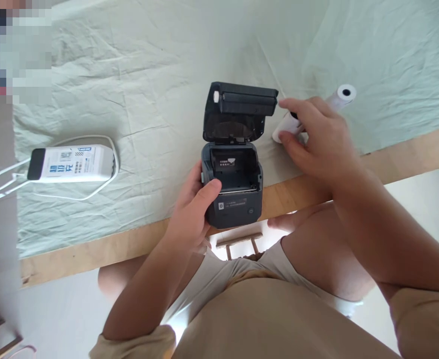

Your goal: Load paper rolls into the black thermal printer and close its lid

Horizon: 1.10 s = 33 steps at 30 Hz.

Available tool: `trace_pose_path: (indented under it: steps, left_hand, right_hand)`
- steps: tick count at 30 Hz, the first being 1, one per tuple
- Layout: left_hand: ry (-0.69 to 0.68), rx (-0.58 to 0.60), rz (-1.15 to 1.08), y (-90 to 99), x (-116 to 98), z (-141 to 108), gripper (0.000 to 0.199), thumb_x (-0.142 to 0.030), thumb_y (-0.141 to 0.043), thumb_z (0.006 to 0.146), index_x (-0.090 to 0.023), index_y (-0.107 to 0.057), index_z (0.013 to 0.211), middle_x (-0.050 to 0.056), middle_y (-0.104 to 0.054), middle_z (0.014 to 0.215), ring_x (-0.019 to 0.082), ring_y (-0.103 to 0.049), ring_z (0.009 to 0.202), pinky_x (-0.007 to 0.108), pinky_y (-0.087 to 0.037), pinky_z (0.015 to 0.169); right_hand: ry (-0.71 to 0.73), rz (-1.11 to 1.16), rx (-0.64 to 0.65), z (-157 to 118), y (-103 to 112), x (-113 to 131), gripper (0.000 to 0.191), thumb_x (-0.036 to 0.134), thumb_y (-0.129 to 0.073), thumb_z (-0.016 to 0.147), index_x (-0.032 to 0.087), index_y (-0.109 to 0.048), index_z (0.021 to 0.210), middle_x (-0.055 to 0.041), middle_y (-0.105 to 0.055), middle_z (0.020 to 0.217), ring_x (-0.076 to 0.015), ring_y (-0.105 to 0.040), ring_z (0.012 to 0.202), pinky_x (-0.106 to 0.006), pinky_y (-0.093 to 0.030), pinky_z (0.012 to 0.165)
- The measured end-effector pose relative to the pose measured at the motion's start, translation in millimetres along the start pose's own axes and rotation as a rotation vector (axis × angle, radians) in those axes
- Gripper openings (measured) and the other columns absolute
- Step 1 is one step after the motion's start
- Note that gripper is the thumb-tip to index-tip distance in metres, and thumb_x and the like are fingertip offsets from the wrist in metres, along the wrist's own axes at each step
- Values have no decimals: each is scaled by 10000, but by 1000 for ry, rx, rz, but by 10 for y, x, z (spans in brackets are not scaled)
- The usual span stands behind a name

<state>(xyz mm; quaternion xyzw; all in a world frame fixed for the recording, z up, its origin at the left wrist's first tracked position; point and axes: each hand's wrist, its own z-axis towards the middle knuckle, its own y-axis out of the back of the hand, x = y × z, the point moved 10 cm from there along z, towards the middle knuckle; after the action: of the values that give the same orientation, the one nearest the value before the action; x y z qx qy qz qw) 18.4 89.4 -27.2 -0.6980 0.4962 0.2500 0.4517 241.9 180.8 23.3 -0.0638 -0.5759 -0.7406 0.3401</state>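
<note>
A small dark printer (233, 209) is at the table's front edge, its lid (238, 107) raised and its inner compartment bare. My left hand (195, 209) grips its left side, with the thumb on the front rim. To the right of the printer, my right hand (317, 134) has its thumb and fingers around a white paper roll (287, 127) on the cloth; the palm hides part of it. Behind that hand, a second white roll (341, 97) lies with its dark-holed end showing.
A white power strip (79, 163) with white cables lies on the left part of the pale green cloth (159, 65). The table's wooden edge (92, 250) runs in front, above my legs. A wooden stool (2, 339) stands at bottom left.
</note>
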Motion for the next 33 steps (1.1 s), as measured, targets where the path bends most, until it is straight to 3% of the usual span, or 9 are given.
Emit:
trace_pose_path:
  steps: [3,8,11,14,18,21,25,30,33]
  left_hand:
    - [26,-43,-26,6,-9,-19,572,-455,-929,844,-260,-710,1335,74,-858,1109,379,-840,1165,424,-758,809]
    - [46,-56,-51,-8,-18,-20,526,-449,-929,838,-267,-727,1289,68,-855,1119,387,-823,1205,424,-753,821]
    - [37,-37,-50,-27,-26,-11,573,-469,-932,833,-256,-717,1319,78,-856,1175,375,-838,1158,405,-746,774]
    - [23,-27,-51,-33,-28,-9,551,-456,-919,850,-262,-723,1328,69,-858,1156,363,-842,1146,396,-741,779]
    - [-22,-28,-46,-1,-17,0,507,-487,-925,866,-259,-739,1279,67,-864,1172,326,-849,1105,343,-715,756]
    - [-71,0,-65,-5,-13,17,460,-470,-900,917,-250,-739,1287,65,-865,1229,292,-850,1108,311,-707,790]
    - [-108,28,-90,-34,-32,25,496,-472,-898,924,-235,-717,1320,75,-863,1268,303,-848,1140,342,-721,864]
    - [-91,-15,-76,17,-25,7,572,-485,-923,884,-237,-706,1351,74,-845,1319,324,-806,1261,366,-707,965]
    - [-119,-16,-51,43,-33,12,514,-515,-916,889,-237,-739,1284,65,-842,1312,300,-785,1275,353,-683,1003]
  right_hand:
    - [137,100,-5,-33,-13,205,543,192,-637,933,335,-671,1456,-139,-727,1337,-315,-706,1223,-521,-638,1037]
    - [23,65,-66,-33,10,92,532,243,-683,921,365,-703,1438,-119,-689,1190,-326,-682,1195,-539,-644,1028]
    - [-35,116,-88,-23,67,4,646,286,-723,913,379,-585,1538,-115,-695,1278,-333,-715,1175,-574,-634,1052]
    - [-67,201,-125,-45,166,66,618,361,-698,948,412,-485,1526,-71,-728,1235,-318,-753,1096,-547,-653,910]
    - [-19,279,-222,-104,351,405,361,429,-623,1002,378,-566,1354,-62,-756,1115,-320,-786,1046,-506,-644,755]
    - [202,278,-250,-132,437,859,280,298,-657,977,356,-653,1251,-70,-785,1143,-293,-786,1009,-512,-663,810]
    - [331,190,-156,-113,264,1206,379,149,-652,948,354,-685,1265,-46,-806,1203,-274,-778,1038,-494,-674,881]
    - [386,152,-156,-95,89,1257,304,31,-658,910,276,-651,1090,-3,-852,1114,-211,-828,964,-352,-646,748]
    - [416,179,-143,-78,36,1223,269,21,-660,916,274,-634,1003,6,-872,1108,-204,-858,1006,-340,-664,817]
